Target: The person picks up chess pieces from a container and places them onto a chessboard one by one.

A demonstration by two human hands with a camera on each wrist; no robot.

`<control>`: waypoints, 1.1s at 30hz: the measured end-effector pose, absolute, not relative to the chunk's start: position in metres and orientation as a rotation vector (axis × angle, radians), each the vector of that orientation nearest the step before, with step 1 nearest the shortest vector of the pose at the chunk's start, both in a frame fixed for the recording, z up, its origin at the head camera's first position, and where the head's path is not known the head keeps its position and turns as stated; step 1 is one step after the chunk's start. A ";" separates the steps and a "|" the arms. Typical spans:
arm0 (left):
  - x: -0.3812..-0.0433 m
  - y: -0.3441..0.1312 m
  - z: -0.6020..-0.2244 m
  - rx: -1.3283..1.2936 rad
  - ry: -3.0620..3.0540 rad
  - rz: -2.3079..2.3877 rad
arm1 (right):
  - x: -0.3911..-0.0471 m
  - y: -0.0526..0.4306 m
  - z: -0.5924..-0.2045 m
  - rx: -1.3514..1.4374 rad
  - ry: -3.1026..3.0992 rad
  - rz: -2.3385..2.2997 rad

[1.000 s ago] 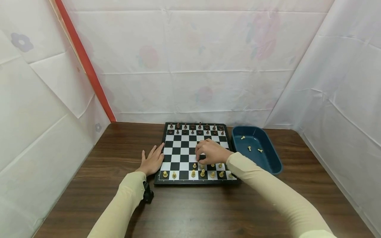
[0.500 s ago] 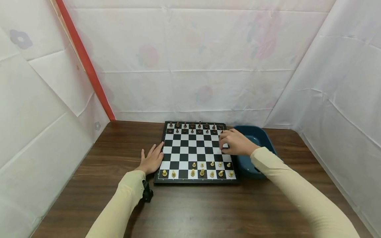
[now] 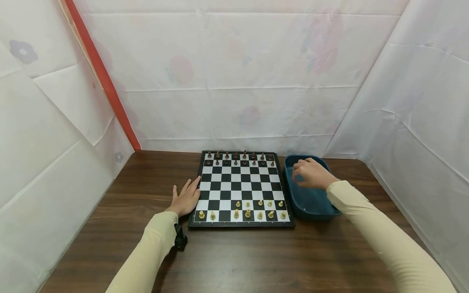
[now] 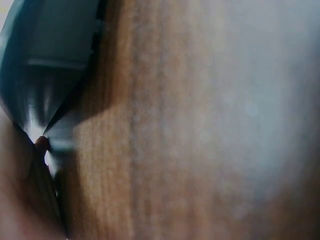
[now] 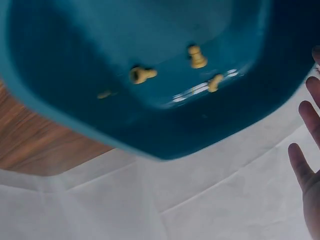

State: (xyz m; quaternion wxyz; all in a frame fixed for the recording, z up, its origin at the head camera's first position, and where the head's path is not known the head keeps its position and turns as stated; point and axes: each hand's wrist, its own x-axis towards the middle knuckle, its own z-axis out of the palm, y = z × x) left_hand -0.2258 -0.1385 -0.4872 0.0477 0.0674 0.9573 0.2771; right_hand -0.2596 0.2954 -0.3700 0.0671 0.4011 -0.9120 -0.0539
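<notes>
My right hand (image 3: 311, 173) hovers over the blue tray (image 3: 309, 205) with its fingers loosely bent and nothing between them. In the right wrist view its spread fingers (image 5: 310, 120) show at the right edge. Inside the tray lie a cream pawn (image 5: 197, 56), another on its side (image 5: 142, 74) and a third small cream piece (image 5: 215, 83). My left hand (image 3: 185, 198) lies flat, fingers spread, against the left edge of the chessboard (image 3: 236, 178). Cream pieces (image 3: 248, 213) stand along the near rows of the board, five squares of the second row bearing pawns.
Dark red-brown pieces (image 3: 236, 156) fill the two far rows of the board. The tray stands right beside the board on a brown wooden table (image 3: 234, 260). White cloth (image 3: 227, 73) hangs behind and on both sides, with a red strip (image 3: 104, 77) at the left.
My right hand has left the near pawns, crossed the board's right edge and come over the tray. A pawn it was at now stands in the second row. The left hand stays put.
</notes>
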 end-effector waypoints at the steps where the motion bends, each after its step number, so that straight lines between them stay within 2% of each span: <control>1: -0.226 -0.139 -0.488 0.203 2.921 0.845 | -0.261 0.299 -0.372 1.208 -2.747 -0.175; 17: -0.221 -0.136 -0.490 0.188 2.916 0.852 | -0.278 0.334 -0.402 1.264 -2.677 -0.436; 33: -0.223 -0.136 -0.485 0.202 2.933 0.828 | -0.296 0.338 -0.415 1.429 -2.435 -0.609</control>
